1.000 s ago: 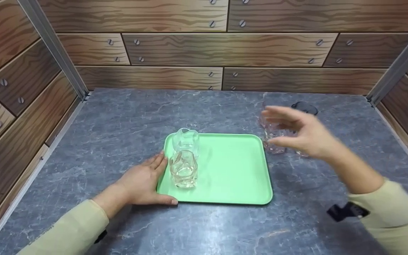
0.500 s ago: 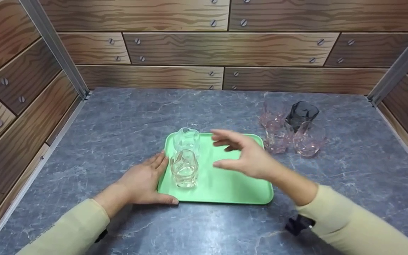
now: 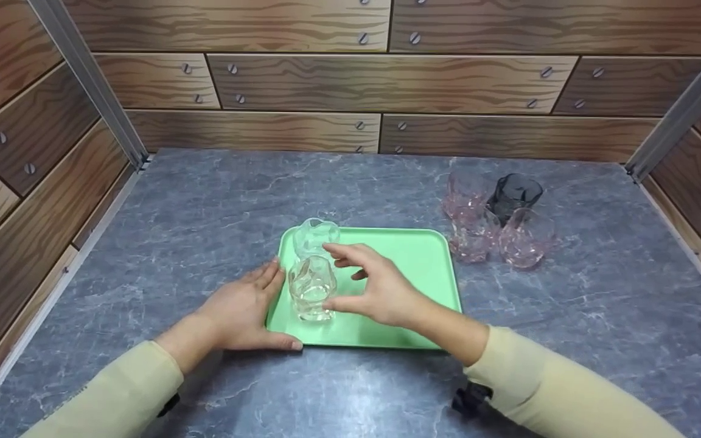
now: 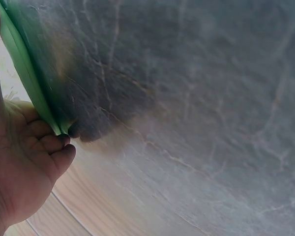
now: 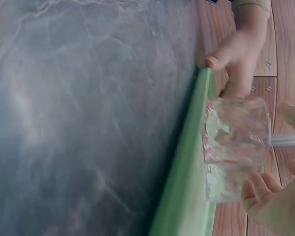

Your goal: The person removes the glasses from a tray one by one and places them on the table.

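A green tray [image 3: 399, 255] lies on the table with two clear glasses upright on its left side. The front glass [image 3: 312, 292] has a faint yellow tint; the other clear glass [image 3: 314, 236] stands just behind it. My left hand [image 3: 241, 313] rests against the tray's left edge, fingers extended along it and thumb at the front-left corner. Over the tray, my right hand [image 3: 375, 286] is beside the front glass, thumb and fingers apart, with the thumb tip overlapping the glass in the head view. In the right wrist view, a gap shows between that hand [image 5: 280, 196] and the front glass [image 5: 238, 130].
Three pink glasses stand close together at the back right; one pink glass [image 3: 526, 240] is nearest the right side. A dark grey glass [image 3: 516, 194] stands among them. Wood-patterned walls [image 3: 387, 82] enclose the back and sides of the grey marbled table [image 3: 235, 194].
My right hand has moved left from beside the pink glasses, across the tray, to the front clear glass. My left hand stays on the tray's edge.
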The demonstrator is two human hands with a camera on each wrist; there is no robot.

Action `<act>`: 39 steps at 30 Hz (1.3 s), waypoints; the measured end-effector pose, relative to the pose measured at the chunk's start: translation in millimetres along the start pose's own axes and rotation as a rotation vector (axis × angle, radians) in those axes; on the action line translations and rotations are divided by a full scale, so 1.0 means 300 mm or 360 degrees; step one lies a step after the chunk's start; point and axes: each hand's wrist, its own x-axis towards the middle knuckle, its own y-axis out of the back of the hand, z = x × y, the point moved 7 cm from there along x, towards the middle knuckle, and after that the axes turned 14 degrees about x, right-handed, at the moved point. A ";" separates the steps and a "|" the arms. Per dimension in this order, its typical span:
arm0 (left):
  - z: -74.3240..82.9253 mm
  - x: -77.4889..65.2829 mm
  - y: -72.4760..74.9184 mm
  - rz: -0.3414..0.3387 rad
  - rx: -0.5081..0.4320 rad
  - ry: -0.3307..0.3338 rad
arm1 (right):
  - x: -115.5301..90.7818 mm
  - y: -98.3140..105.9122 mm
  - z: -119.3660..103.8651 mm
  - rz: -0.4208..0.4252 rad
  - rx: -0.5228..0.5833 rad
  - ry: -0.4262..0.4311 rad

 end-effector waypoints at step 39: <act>-0.003 -0.004 -0.004 0.0026 0.0007 -0.0004 | 0.018 -0.090 0.046 0.0114 -0.0179 -0.0061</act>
